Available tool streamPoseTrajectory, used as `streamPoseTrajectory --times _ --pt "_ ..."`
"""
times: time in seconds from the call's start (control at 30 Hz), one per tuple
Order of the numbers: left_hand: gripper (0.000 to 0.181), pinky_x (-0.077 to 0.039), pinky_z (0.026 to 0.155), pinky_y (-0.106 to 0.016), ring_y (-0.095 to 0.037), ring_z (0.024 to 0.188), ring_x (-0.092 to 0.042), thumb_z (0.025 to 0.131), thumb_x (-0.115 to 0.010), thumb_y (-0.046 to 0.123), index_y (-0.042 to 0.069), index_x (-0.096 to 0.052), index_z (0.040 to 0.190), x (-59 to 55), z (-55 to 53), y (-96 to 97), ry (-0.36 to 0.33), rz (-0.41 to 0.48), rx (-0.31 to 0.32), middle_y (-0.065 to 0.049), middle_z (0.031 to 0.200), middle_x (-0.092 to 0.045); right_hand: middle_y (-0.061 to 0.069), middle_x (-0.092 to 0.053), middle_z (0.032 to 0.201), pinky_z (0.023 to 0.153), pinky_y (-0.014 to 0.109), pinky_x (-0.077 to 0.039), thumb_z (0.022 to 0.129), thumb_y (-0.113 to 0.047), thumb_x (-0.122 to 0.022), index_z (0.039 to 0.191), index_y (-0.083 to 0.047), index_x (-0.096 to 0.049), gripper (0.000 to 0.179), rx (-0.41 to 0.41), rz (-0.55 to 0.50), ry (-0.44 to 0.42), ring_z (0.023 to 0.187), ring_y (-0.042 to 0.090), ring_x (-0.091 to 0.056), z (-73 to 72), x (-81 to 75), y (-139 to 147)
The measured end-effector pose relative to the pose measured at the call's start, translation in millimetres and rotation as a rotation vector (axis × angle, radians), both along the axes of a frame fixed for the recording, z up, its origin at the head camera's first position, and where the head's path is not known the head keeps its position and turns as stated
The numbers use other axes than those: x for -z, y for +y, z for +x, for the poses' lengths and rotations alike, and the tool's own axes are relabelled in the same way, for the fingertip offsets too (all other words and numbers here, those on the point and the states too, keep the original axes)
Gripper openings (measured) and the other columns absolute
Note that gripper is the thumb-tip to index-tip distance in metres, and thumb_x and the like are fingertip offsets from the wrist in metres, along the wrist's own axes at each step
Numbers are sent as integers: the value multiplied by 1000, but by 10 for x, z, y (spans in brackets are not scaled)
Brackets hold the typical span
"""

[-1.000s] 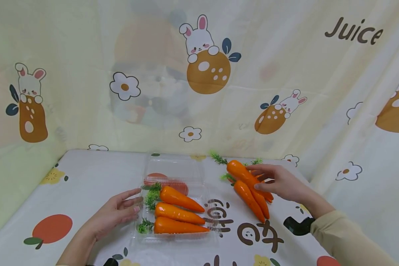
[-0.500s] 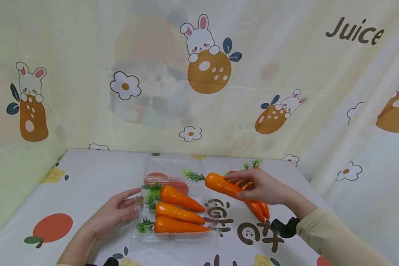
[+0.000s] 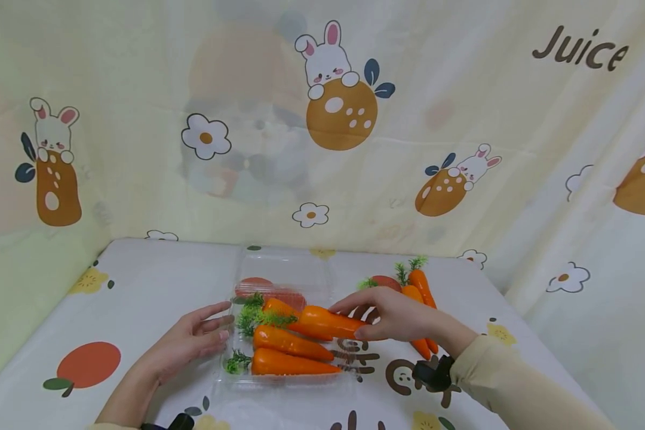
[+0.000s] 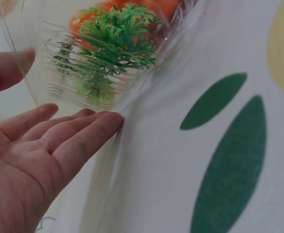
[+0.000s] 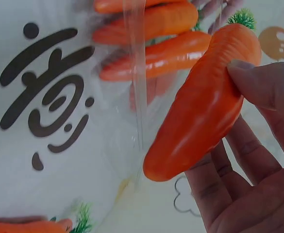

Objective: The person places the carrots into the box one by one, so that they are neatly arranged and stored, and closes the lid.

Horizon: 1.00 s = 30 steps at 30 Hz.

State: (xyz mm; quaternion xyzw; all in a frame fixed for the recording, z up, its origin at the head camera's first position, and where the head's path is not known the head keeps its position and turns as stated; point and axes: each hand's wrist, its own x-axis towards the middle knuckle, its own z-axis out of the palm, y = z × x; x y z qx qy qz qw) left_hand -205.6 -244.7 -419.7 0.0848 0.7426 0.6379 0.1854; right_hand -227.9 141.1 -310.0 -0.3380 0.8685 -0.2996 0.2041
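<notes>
My right hand [image 3: 395,316] pinches an orange carrot [image 3: 325,322] with green leaves between thumb and fingers, over the clear plastic clamshell box [image 3: 301,381]. The carrot's leafy end points left, and it overlaps the rearmost of three carrots [image 3: 295,362] lying in the box. In the right wrist view the held carrot [image 5: 205,102] slants across the hand, thumb on its near side. At the box's left side my left hand [image 3: 190,340] has its fingers extended; the left wrist view shows the thumb at the clear plastic and fingertips [image 4: 115,121] by the box's ribbed wall.
More carrots [image 3: 423,286] lie in a loose pile to the right, partly behind my right hand and forearm. The box's transparent lid [image 3: 285,266] lies folded back toward the curtain [image 3: 258,179]. A printed cloth [image 3: 156,286] covers the table.
My right hand has lifted one carrot from the pile on the right and carried it left over the box. My left hand stays at the box's left side.
</notes>
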Motion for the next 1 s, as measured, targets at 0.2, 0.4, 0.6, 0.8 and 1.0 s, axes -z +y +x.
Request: streamPoseTrajectory --times 0.2,0.4,0.6,0.8,1.0 --pt "72 -57 102 -41 -43 141 -49 103 -62 20 -1 -25 160 -3 2 2 1 -1 -1 -31 159 -36 -2 -71 130 89 24 -59 93 -5 -72 136 -21 -67 47 -40 30 -20 104 11 -66 4 34 -166" --pt "71 -56 103 -42 -44 142 -48 103 -62 18 -2 -25 160 -1 4 -1 2 18 4 -31 160 -35 -2 -71 129 88 23 -58 93 -4 -71 135 -19 -68 45 -85 58 -38 102 9 -64 2 73 -291" --pt "71 -56 104 -43 -44 142 -48 103 -61 18 -1 -25 160 4 -3 -4 -3 13 0 -31 160 -35 -6 -71 126 86 20 -57 92 -5 -72 132 -20 -70 43 -108 99 -37 99 6 -61 11 89 -411" --pt "71 -56 103 -42 -44 142 -48 102 -62 18 0 -26 160 -7 -3 3 -7 2 -8 -30 159 -37 -6 -71 126 88 20 -56 91 -2 -70 132 -20 -70 44 -139 109 -37 99 6 -61 -3 131 -517" --pt "71 -55 104 -42 -45 142 -47 102 -62 19 -1 -26 160 -10 0 6 -1 -2 -6 -31 159 -36 -6 -71 129 90 18 -55 91 0 -69 132 -19 -70 46 -142 110 -41 102 5 -61 -37 186 -559"
